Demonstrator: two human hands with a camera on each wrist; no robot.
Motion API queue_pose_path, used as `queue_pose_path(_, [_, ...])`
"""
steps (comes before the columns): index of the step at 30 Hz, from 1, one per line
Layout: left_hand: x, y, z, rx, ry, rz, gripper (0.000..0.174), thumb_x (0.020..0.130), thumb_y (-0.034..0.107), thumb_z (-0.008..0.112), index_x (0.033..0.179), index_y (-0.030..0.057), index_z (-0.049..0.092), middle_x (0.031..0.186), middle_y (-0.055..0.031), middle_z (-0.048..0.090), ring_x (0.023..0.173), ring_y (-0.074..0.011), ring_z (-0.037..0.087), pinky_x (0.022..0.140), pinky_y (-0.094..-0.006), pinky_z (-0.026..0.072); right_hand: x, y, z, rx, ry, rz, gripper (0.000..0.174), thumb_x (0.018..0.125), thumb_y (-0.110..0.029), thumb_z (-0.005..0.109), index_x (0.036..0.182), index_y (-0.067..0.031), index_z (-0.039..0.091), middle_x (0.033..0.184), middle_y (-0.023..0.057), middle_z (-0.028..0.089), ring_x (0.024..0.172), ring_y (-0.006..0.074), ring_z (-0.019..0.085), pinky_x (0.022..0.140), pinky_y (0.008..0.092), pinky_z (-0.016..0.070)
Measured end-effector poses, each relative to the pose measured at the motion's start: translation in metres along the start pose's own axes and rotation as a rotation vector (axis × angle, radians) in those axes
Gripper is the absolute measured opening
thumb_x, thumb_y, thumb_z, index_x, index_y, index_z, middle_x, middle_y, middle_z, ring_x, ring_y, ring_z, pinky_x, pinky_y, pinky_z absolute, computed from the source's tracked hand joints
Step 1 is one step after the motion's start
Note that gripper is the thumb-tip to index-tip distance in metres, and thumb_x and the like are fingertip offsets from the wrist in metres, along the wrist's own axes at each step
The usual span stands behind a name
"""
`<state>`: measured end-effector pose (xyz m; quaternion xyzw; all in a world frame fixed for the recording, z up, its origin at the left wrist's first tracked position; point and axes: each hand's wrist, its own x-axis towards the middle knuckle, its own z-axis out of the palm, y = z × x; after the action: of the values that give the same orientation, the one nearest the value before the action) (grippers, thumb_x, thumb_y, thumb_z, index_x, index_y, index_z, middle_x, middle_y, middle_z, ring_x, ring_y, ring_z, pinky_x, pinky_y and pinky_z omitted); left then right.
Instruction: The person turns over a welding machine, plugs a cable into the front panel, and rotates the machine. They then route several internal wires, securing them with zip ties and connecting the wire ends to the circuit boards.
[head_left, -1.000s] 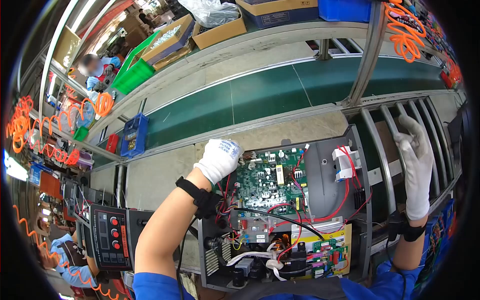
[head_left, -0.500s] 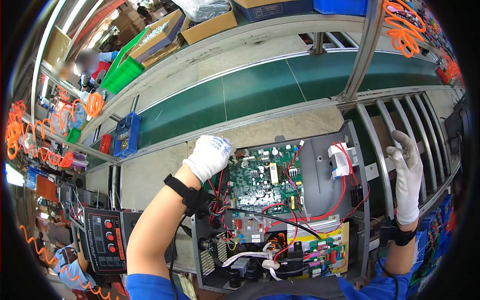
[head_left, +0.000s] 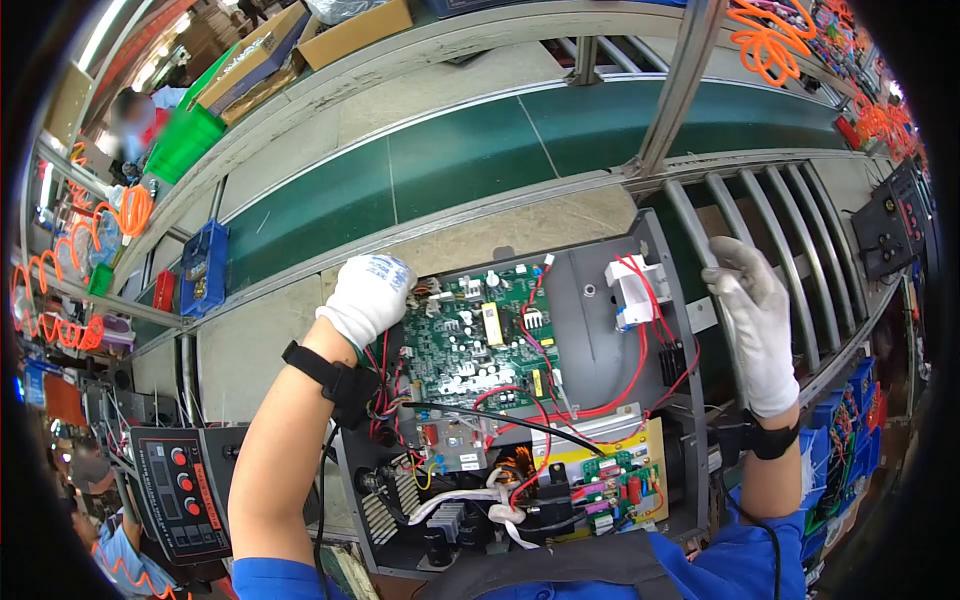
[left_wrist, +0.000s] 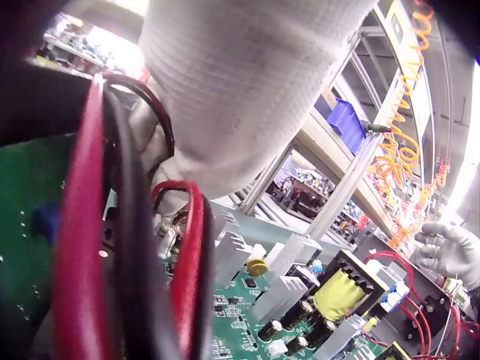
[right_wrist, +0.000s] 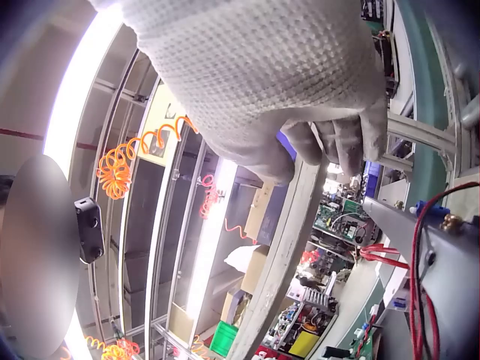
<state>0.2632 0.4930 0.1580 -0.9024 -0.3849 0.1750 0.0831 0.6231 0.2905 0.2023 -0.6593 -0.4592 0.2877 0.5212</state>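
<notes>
A grey metal housing (head_left: 600,360) lies open, with a green circuit board (head_left: 470,345) in it. My gloved left hand (head_left: 368,298) is at the board's far left corner, fingers curled down. In the left wrist view, its fingers pinch red and black wires (left_wrist: 191,262) close over the board, beside the silver heat sinks (left_wrist: 232,255); the fingertips are partly hidden. My gloved right hand (head_left: 755,335) hangs loosely curled and holds nothing, to the right of the housing above the metal rollers (head_left: 785,260). A white plastic bracket (head_left: 638,290) with red wires stands in the housing between the hands.
A green conveyor belt (head_left: 460,150) runs behind the bench. A control panel with red knobs (head_left: 180,490) stands left, and another black unit (head_left: 893,225) sits far right. Blue bins (head_left: 845,430) hold parts at the right. A metal post (head_left: 685,90) rises behind the rollers.
The head view has turned, so the housing and both hands appear farther left. My left hand stays at the board's corner; my right hand stays raised beside the housing, its fingers more bent.
</notes>
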Motion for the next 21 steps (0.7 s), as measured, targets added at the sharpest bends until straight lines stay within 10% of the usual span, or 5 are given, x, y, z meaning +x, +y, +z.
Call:
queue_pose_path(8, [0.025, 0.03, -0.041, -0.012, 0.269, 0.023, 0.015, 0.08, 0.017, 0.058, 0.086, 0.0123, 0.071, 0.09, -0.0125, 0.067, 0.084, -0.0297, 0.065, 0.07, -0.04, 0.0528, -0.006, -0.017, -0.015, 0.124, -0.128, 0.098, 0.039, 0.091, -0.012, 0.062, 0.126, 0.0016, 0.052, 0.09, 0.0001, 0.061, 0.075, 0.002, 0.05, 0.066, 0.0165, 0.0413])
queue_pose_path(13, [0.082, 0.111, -0.05, -0.396, 0.03, 0.205, 0.042, 0.087, 0.023, 0.051, 0.127, 0.0121, 0.054, 0.103, -0.0212, 0.064, 0.095, -0.0358, 0.064, 0.082, -0.0435, 0.0518, -0.013, -0.016, -0.018, 0.197, -0.116, 0.098, 0.04, 0.089, -0.012, 0.062, 0.125, 0.0021, 0.053, 0.093, 0.0011, 0.061, 0.079, 0.0027, 0.051, 0.07, 0.0171, 0.0425])
queue_pose_path(17, [0.097, 0.115, -0.049, -0.31, -0.055, 0.119, 0.027, 0.082, 0.019, 0.056, 0.105, 0.0121, 0.068, 0.093, -0.0154, 0.068, 0.09, -0.0333, 0.066, 0.081, -0.0422, 0.0516, -0.019, -0.013, -0.024, 0.051, -0.124, 0.041, 0.036, 0.088, -0.011, 0.061, 0.121, 0.0032, 0.056, 0.095, 0.0024, 0.06, 0.087, 0.0066, 0.054, 0.081, 0.0219, 0.0458])
queue_pose_path(21, [0.072, 0.096, -0.062, -0.552, 0.253, 0.166, 0.017, 0.079, 0.015, 0.06, 0.092, 0.0077, 0.069, 0.088, -0.0156, 0.066, 0.084, -0.0348, 0.064, 0.076, -0.0439, 0.0509, -0.022, -0.025, -0.023, 0.168, -0.151, 0.113, 0.036, 0.09, -0.012, 0.062, 0.122, 0.0029, 0.055, 0.093, 0.0002, 0.058, 0.085, 0.0044, 0.051, 0.077, 0.0197, 0.0442])
